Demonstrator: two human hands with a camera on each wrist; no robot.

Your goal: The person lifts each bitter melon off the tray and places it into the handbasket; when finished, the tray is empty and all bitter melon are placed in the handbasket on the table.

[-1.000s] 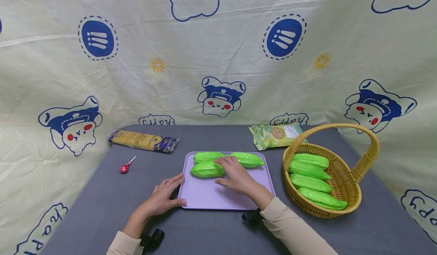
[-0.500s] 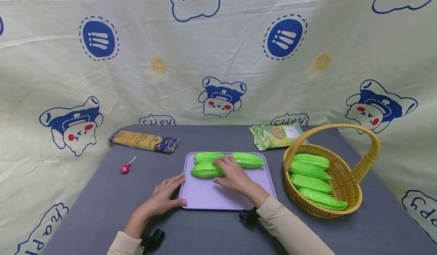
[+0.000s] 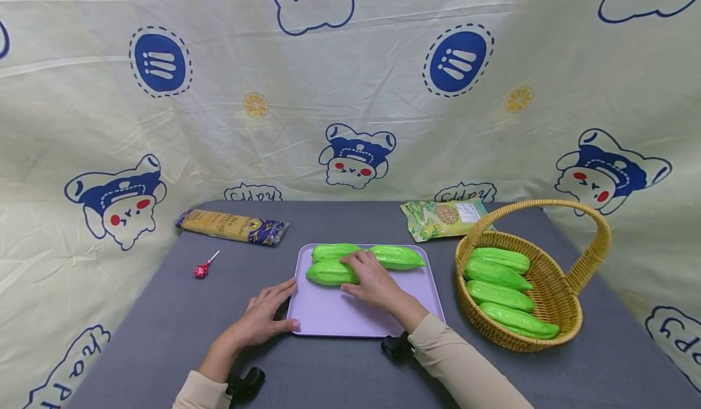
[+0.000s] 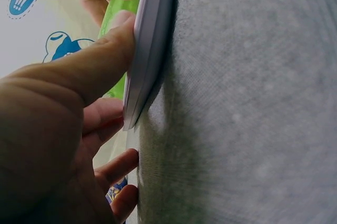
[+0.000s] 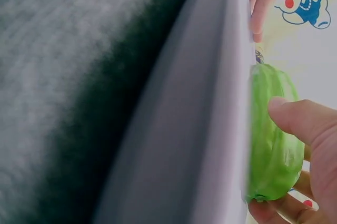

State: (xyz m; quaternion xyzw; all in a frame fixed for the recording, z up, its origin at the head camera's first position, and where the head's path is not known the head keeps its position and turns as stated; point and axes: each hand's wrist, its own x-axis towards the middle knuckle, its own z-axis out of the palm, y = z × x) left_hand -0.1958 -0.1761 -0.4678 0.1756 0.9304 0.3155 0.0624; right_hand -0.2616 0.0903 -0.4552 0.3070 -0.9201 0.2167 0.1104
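Observation:
On a lilac tray [image 3: 328, 318] lie three ridged green bitter melons. Two form the back row, a left one [image 3: 334, 251] and a right one [image 3: 398, 257]. My right hand [image 3: 378, 284] grips the front melon [image 3: 330, 272], covering its right end. In the right wrist view the thumb presses that melon's [image 5: 274, 134] side while fingers curl round its end and far side. My left hand [image 3: 268, 314] rests against the tray's left edge with fairly straight, spread fingers. In the left wrist view its thumb [image 4: 113, 50] touches the tray rim [image 4: 145, 50], and two fingertips meet the cloth.
A wicker basket [image 3: 553, 275] with a tall handle stands right of the tray, holding several bitter melons [image 3: 498, 295]. Behind lie a green packet [image 3: 438, 219] and a yellow-and-blue packet [image 3: 230, 225]. A red lollipop [image 3: 201, 270] lies at left on the grey cloth [image 3: 317, 375].
My right hand has shifted slightly left on the front melon, and its wrist and forearm have moved a little left too. The left hand and the melons look nearly still.

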